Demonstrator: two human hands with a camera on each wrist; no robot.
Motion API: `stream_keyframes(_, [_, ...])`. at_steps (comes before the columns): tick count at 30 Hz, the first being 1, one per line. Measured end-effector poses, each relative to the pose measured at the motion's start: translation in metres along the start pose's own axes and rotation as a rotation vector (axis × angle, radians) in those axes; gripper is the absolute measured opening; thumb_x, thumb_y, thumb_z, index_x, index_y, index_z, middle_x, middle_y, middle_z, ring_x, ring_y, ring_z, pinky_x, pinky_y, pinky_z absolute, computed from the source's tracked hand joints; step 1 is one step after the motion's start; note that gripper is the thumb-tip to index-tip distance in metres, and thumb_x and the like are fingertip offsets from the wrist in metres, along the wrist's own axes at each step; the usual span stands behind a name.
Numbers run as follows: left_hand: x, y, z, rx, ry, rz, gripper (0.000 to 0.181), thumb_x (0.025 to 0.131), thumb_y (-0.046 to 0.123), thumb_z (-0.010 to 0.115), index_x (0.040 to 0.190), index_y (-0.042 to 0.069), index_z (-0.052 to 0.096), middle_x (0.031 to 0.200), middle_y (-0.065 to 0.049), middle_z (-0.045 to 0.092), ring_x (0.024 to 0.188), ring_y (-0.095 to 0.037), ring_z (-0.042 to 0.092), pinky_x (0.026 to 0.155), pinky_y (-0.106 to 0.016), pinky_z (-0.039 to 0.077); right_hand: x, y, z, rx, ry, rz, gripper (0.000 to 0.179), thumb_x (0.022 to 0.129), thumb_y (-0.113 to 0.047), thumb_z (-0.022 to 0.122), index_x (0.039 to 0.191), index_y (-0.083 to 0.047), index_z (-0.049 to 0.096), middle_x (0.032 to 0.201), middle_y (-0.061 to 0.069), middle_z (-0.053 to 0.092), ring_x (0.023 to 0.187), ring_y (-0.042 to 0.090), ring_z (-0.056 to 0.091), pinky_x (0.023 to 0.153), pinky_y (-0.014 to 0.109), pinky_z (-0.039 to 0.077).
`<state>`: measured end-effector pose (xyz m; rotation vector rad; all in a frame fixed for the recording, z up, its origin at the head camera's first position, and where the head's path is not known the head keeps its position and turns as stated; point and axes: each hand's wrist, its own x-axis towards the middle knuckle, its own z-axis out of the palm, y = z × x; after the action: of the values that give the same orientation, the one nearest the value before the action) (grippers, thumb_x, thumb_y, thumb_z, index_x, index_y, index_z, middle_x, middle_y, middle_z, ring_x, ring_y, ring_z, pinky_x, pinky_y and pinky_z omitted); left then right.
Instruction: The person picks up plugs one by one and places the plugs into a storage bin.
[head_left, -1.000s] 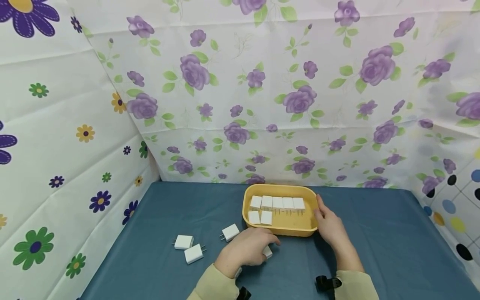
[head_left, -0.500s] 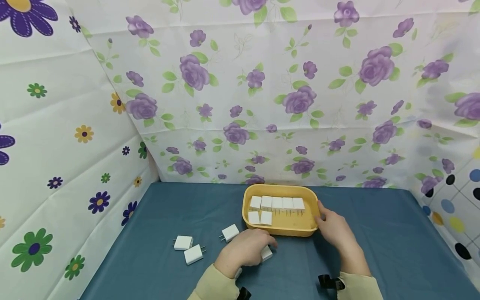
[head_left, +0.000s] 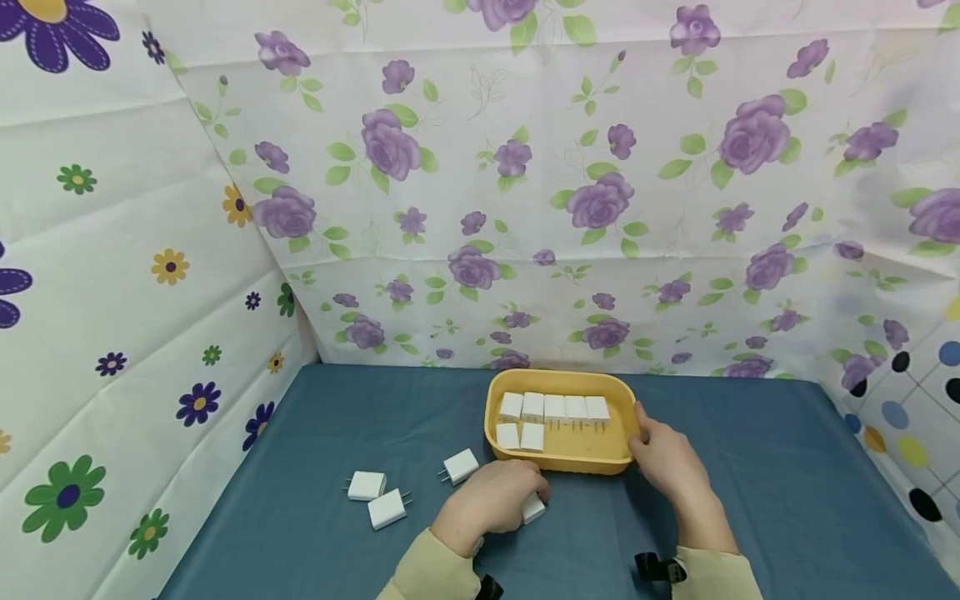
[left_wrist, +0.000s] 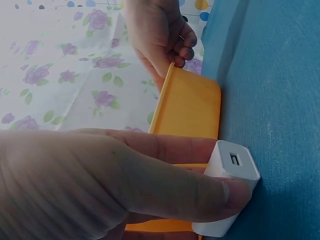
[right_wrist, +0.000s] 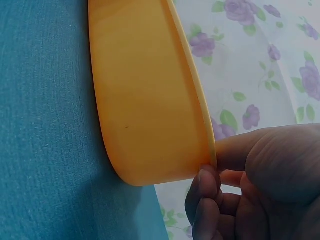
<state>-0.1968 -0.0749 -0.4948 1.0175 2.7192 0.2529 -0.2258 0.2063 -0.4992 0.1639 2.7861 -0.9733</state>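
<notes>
My left hand (head_left: 491,500) pinches a white USB charger (left_wrist: 235,162) between thumb and fingers, low over the blue cloth, just in front of the yellow tray (head_left: 581,442). Its USB port shows in the left wrist view; its prongs are hidden. My right hand (head_left: 667,458) holds the tray's right end, thumb and fingers pinching the rim (right_wrist: 207,125). Inside the tray, a back row of several white chargers (head_left: 555,407) lies side by side, with two more chargers (head_left: 521,437) at the front left.
Left of the tray, three loose chargers lie on the blue cloth: one charger (head_left: 461,466) near my left hand, two others (head_left: 367,485) farther left. Part of another white object (head_left: 477,546) peeks out under my left wrist. A flowered sheet (head_left: 480,208) hangs behind the table.
My left fingers have drawn in around the charger, which now sits closer in the hand. My right hand has slid slightly down the tray's end. The tray stays in place.
</notes>
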Motion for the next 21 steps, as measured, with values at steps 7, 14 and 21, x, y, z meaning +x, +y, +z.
stream_keyframes(7, [0.0015, 0.0000, 0.0015, 0.006, 0.002, -0.003, 0.035, 0.090, 0.000, 0.084, 0.110, 0.029, 0.083, 0.106, 0.012, 0.070, 0.091, -0.005, 0.064, 0.082, -0.025, 0.055, -0.0013, -0.0012, -0.0001, -0.006, -0.001, -0.001, 0.068, 0.108, -0.018, 0.047, 0.170, -0.006, 0.022, 0.075, 0.011, 0.052, 0.057, 0.022, 0.047, 0.055, 0.036, 0.038])
stream_keyframes(14, [0.0043, 0.0006, 0.0019, 0.033, -0.006, 0.016, 0.031, 0.085, 0.019, 0.094, 0.111, 0.028, 0.080, 0.102, 0.011, 0.067, 0.083, -0.004, 0.059, 0.076, -0.024, 0.052, -0.0020, -0.0019, -0.0010, 0.004, -0.010, 0.010, 0.068, 0.108, -0.018, 0.047, 0.170, -0.007, 0.020, 0.077, 0.011, 0.053, 0.060, 0.023, 0.048, 0.057, 0.036, 0.039])
stream_keyframes(21, [0.0055, 0.0007, 0.0018, 0.040, -0.010, 0.009, 0.030, 0.087, 0.028, 0.093, 0.114, 0.026, 0.079, 0.104, 0.012, 0.068, 0.084, -0.004, 0.058, 0.076, -0.025, 0.051, -0.0020, -0.0019, -0.0007, 0.014, -0.016, 0.022, 0.069, 0.109, -0.017, 0.048, 0.170, -0.007, 0.019, 0.086, 0.012, 0.059, 0.068, 0.024, 0.055, 0.061, 0.037, 0.043])
